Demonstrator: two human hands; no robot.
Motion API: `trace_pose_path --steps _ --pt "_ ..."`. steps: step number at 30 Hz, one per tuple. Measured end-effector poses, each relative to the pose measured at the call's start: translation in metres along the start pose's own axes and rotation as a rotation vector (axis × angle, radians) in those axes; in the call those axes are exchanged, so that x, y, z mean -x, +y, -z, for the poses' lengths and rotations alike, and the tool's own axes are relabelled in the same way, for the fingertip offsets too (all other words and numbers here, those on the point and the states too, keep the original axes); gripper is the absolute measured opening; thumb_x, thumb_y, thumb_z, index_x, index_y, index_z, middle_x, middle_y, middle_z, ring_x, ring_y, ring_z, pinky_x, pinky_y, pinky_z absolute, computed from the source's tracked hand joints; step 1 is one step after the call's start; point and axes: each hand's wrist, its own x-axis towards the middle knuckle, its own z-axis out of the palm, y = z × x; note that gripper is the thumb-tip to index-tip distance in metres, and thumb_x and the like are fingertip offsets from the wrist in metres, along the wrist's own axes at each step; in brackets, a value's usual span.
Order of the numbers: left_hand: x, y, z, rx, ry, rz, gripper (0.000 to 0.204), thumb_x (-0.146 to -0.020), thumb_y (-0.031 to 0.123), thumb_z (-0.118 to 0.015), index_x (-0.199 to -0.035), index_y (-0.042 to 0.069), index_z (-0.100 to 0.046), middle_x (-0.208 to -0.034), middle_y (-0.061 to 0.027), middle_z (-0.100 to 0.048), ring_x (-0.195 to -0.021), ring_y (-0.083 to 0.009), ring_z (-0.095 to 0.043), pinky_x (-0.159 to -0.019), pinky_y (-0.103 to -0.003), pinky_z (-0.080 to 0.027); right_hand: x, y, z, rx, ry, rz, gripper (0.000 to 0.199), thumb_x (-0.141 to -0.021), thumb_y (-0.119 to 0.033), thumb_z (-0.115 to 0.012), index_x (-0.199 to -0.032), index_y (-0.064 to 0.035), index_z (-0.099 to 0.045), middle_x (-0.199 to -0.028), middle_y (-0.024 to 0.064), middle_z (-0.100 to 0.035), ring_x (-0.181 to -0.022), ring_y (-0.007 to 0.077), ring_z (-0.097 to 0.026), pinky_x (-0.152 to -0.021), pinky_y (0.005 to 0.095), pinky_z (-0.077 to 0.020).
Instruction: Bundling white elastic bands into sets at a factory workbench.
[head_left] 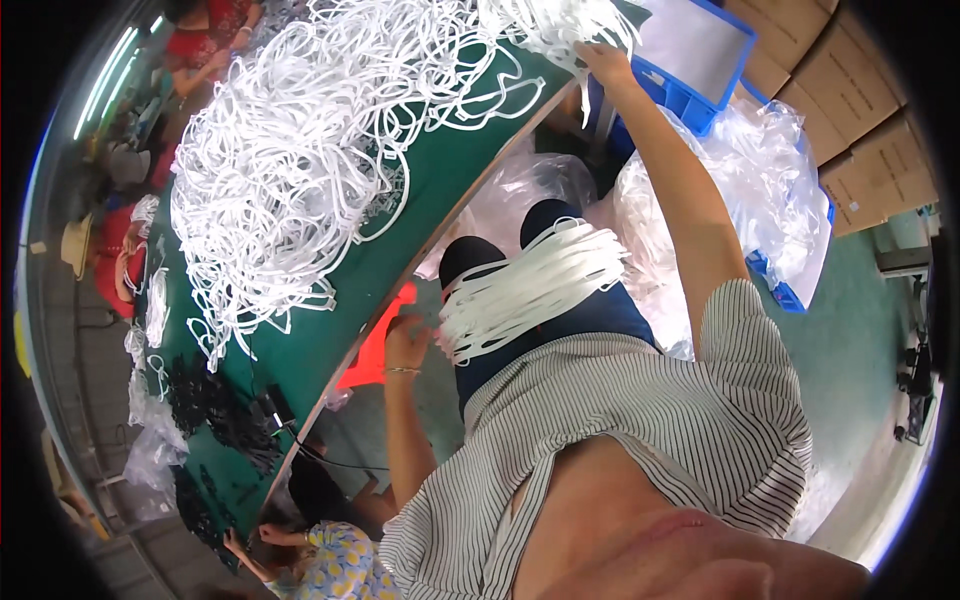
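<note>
At the far right end of the table, my right hand [605, 65] is closed on the edge of a bunch of white cables [560, 22], some of them hanging over the table edge. A bundle of looped white cables [535, 290] lies across my thighs. Close to the left end of that bundle is my left hand [405, 345], beside the table edge; its fingers are blurred, and I cannot tell whether they touch or hold a cable. A large tangled heap of white cables [290, 170] covers much of the green table [460, 170].
Black cables [215, 405] and a small black device [272, 408] lie at the near left of the table. A red stool [375, 345] stands below. Blue crates [690, 100], clear plastic bags [750, 160] and cardboard boxes [850, 120] are at right. Other people work around the table.
</note>
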Motion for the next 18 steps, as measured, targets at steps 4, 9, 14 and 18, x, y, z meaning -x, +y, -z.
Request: trace_pose_path --steps 4,9,14,18 --pt "-0.018 0.04 -0.001 0.047 -0.039 0.001 0.021 -0.072 0.012 -0.062 -0.089 0.0 -0.06 -0.088 -0.0154 -0.06 -0.087 -0.0277 -0.057 -0.076 -0.032 -0.044 -0.019 0.002 -0.011 0.026 -0.096 -0.027 0.043 -0.069 -0.04 -0.065 -0.095 -0.0056 -0.065 -0.091 0.012 -0.064 -0.085 0.0223 -0.06 -0.076 0.0299 -0.0445" --pt "-0.046 0.085 -0.004 0.07 -0.049 -0.211 0.018 -0.071 0.01 -0.061 -0.087 0.001 -0.059 -0.084 -0.0147 -0.059 -0.083 -0.0293 -0.057 -0.072 -0.034 -0.045 -0.025 0.005 -0.009 0.006 -0.091 -0.03 0.044 -0.067 -0.037 -0.067 -0.097 -0.005 -0.064 -0.094 0.0126 -0.063 -0.087 0.0231 -0.059 -0.077 0.0292 -0.0441" --pt "-0.061 0.111 -0.012 0.09 -0.058 -0.309 0.02 -0.071 0.008 -0.06 -0.089 0.0 -0.058 -0.088 -0.0145 -0.059 -0.084 -0.0293 -0.056 -0.073 -0.035 -0.045 -0.034 0.016 -0.014 0.004 -0.042 0.116 0.047 -0.065 -0.036 -0.068 -0.1 -0.0044 -0.063 -0.097 0.0144 -0.062 -0.087 0.0244 -0.059 -0.079 0.0296 -0.0437" --pt "-0.07 0.129 -0.014 0.152 -0.103 -0.352 0.02 -0.07 0.005 -0.061 -0.09 0.0 -0.058 -0.087 -0.0149 -0.059 -0.083 -0.0301 -0.056 -0.073 -0.034 -0.045 -0.031 0.015 -0.007 0.044 -0.12 0.146 0.041 -0.064 -0.035 -0.068 -0.094 -0.0065 -0.065 -0.09 0.0141 -0.063 -0.083 0.024 -0.061 -0.077 0.0303 -0.0448"
